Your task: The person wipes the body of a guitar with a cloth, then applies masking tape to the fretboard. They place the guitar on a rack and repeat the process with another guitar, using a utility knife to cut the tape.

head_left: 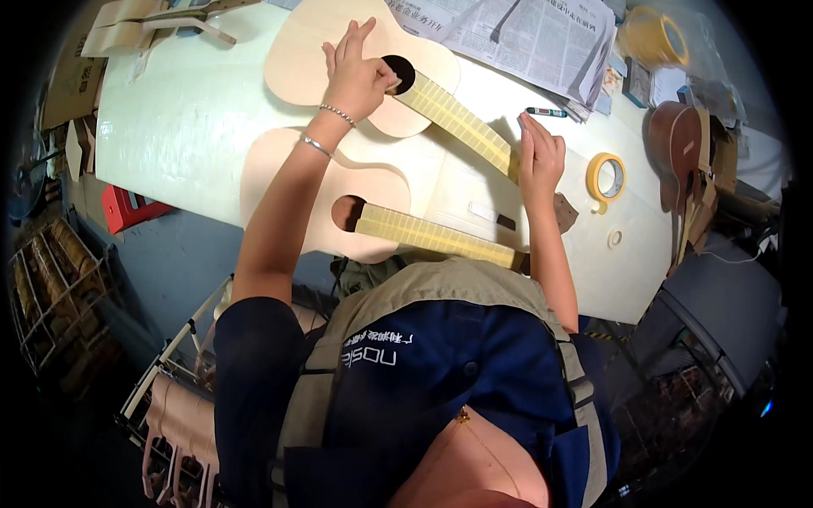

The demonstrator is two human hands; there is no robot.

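Two unfinished guitars of pale wood lie on the pale table. The far guitar [296, 59] has its fretboard [457, 118] covered in yellow masking tape. Over its dark soundhole, my left hand [351, 80] pinches thumb and index finger at a small tan bit I cannot make out, other fingers spread. Beside the far end of that neck is my right hand [542, 161], fingers raised and pressed towards the thumb; what they hold, if anything, is unclear. Nearer me lies the second guitar [296, 190], its taped fretboard [440, 235] pointing right.
A roll of yellow tape [605, 176] and a small ring of tape [615, 240] lie right of my right hand. Beyond are a marker pen [546, 112] and newspapers [533, 42]. A brown guitar body [675, 152] stands at the right edge, a red box [127, 208] at the left.
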